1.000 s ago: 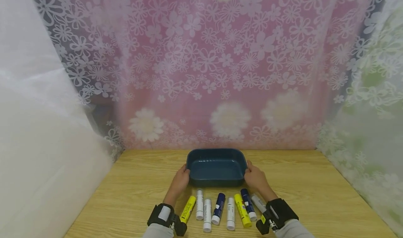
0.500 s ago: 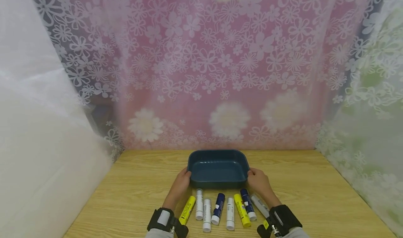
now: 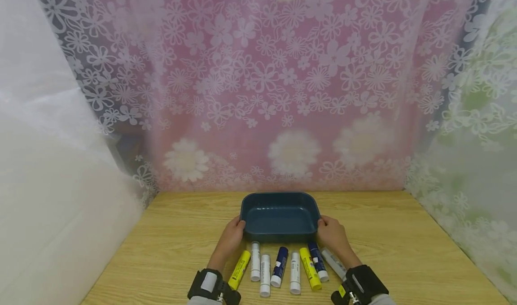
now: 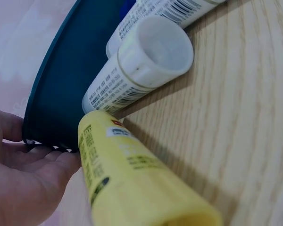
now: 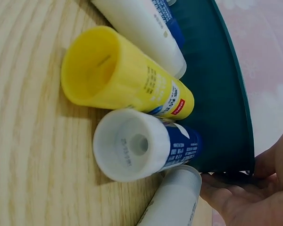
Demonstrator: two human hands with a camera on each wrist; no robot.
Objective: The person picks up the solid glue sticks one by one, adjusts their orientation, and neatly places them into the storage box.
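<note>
A dark teal rectangular baking dish (image 3: 280, 222) with nothing in it sits near the back of the table. My left hand (image 3: 231, 238) grips its left end, and my right hand (image 3: 333, 235) holds the right end. In the left wrist view the thumb of my left hand (image 4: 28, 174) lies at the rim, with the fingers below. The right wrist view shows my right hand (image 5: 257, 188) pinching the other end likewise. Just in front lie several glue sticks, among them a yellow one (image 3: 240, 270), a white one (image 3: 265, 276) and a blue one (image 3: 279, 267).
The glue sticks form a loose row between my forearms; a white one (image 3: 333, 262) lies partly behind my right wrist. Wood-grain tabletop (image 3: 404, 246) extends to both sides. A pink flowered curtain (image 3: 282, 94) hangs behind, with pale sheets at left and right.
The dish has shifted slightly right and toward me between the first frame and the second, both hands moving with it. Since then it has stayed nearly still. The glue sticks have not moved.
</note>
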